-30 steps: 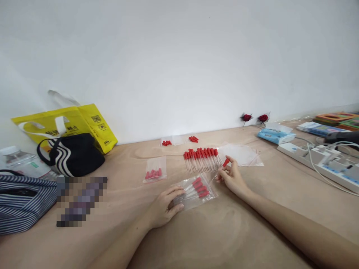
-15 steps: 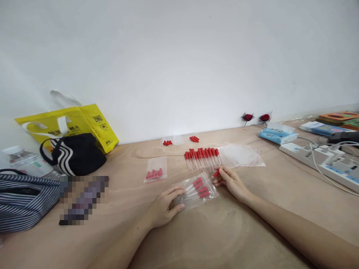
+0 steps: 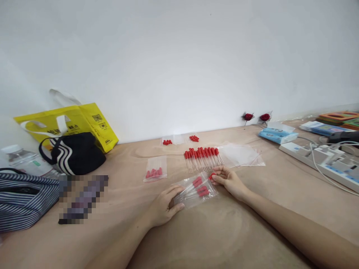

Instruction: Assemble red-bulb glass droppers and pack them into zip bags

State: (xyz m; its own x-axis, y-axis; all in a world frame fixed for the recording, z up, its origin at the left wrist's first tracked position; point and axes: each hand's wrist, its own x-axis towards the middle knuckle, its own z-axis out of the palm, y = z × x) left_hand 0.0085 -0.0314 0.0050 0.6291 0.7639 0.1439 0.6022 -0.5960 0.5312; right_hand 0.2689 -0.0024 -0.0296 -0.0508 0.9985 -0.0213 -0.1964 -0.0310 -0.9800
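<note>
My left hand [image 3: 165, 204] grips the left end of a clear plastic bag [image 3: 186, 203] between thumb and fingers. Several droppers with red rubber bulbs [image 3: 203, 191] lie inside it, bulbs to the right. At the bag's upper right, my right hand [image 3: 231, 183] pinches one dropper by its red bulb [image 3: 212, 176]. This dropper's clear tube points left over the bag; whether its tip is inside I cannot tell. Behind the bag, a row of red-bulbed droppers [image 3: 201, 153] lies side by side on the table.
Left of the row lies a zip bag of red bulbs [image 3: 154, 173]. More red bulbs [image 3: 167, 142] are near the wall. Flat clear bags [image 3: 241, 155] lie right of the row. A power strip [image 3: 319, 160] and tissue pack [image 3: 277, 135] sit right; a yellow bag [image 3: 102, 127] and black pouch [image 3: 84, 155] left.
My right hand has brought the dropper slightly left and down, its tube now lying across the bag. My left hand keeps its hold on the bag.
</note>
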